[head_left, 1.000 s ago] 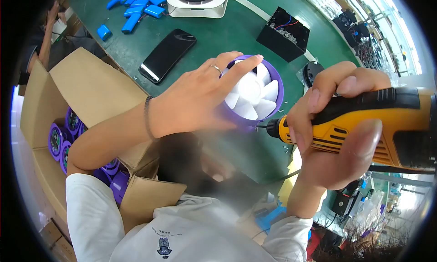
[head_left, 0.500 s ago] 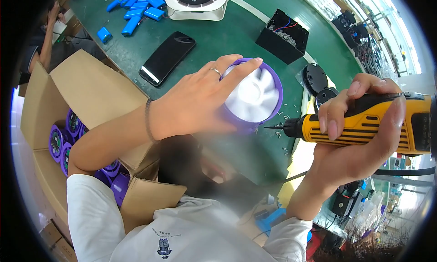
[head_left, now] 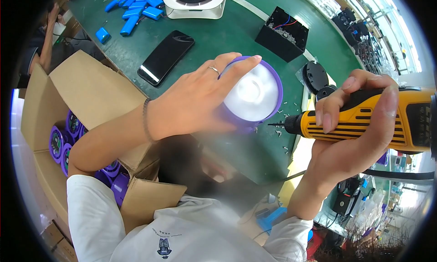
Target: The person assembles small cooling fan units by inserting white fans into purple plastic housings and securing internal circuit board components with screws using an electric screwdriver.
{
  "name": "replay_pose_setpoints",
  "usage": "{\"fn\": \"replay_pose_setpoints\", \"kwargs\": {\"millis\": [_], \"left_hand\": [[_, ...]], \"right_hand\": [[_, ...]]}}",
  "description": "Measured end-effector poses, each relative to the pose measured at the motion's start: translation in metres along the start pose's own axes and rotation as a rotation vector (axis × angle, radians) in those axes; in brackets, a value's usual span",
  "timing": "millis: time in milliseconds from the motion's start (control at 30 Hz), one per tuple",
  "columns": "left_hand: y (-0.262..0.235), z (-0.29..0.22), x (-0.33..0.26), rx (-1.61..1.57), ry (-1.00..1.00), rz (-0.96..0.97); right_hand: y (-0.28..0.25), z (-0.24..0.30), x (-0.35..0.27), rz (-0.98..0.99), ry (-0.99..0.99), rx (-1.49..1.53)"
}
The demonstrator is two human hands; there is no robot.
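Note:
My left hand [head_left: 193,91] is closed around the rim of a round purple fan housing [head_left: 278,96], held over the green table. The white fan blades [head_left: 249,90] inside are smeared into a pale disc around the hub. In my right hand [head_left: 353,139] is a yellow and black electric screwdriver [head_left: 353,122], gripped with fingers over the top and thumb along the side. Its thin dark bit points left at the housing's lower right edge, with a small gap between them. A small screw seems to stand out from that edge. Lens blur hides my left thumb's end.
Left of me, an open cardboard box [head_left: 84,82] holds several purple fan units [head_left: 56,141]. On the green table [head_left: 218,39] lie a black phone [head_left: 166,57], blue battery packs [head_left: 136,12], a black box of screws [head_left: 283,36], loose screws and round black parts [head_left: 315,77].
The fan blades have gone from separately visible to a smooth blur. My right hand and the screwdriver have shifted slightly, the bit a little farther from the housing. My left hand has barely moved.

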State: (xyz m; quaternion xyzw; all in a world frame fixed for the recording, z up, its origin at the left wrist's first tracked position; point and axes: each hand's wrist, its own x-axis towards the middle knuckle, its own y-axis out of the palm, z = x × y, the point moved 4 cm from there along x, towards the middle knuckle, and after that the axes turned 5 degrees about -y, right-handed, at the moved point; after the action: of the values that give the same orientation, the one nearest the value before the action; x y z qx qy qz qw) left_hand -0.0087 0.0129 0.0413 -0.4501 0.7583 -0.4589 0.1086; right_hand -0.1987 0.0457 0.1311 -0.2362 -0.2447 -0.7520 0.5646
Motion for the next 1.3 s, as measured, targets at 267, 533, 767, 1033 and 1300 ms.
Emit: {"fn": "replay_pose_setpoints", "kwargs": {"millis": [267,533,767,1033,1300], "left_hand": [[-0.001,0.0,-0.001,0.0,0.004,-0.002],[0.0,0.002,-0.001,0.012,-0.018,-0.003],[0.001,0.002,0.0,-0.002,-0.028,0.012],[0.001,0.002,0.0,0.003,-0.046,0.024],[0.001,0.003,0.0,0.003,-0.021,0.013]], "right_hand": [[0.004,-0.001,0.001,0.36,-0.013,0.15],[0.01,-0.008,-0.008,0.088,0.071,0.255],[0.011,-0.009,-0.008,0.157,0.073,0.313],[0.01,-0.007,-0.01,0.043,0.089,0.209],[0.007,0.004,-0.005,0.141,-0.045,-0.02]]}}
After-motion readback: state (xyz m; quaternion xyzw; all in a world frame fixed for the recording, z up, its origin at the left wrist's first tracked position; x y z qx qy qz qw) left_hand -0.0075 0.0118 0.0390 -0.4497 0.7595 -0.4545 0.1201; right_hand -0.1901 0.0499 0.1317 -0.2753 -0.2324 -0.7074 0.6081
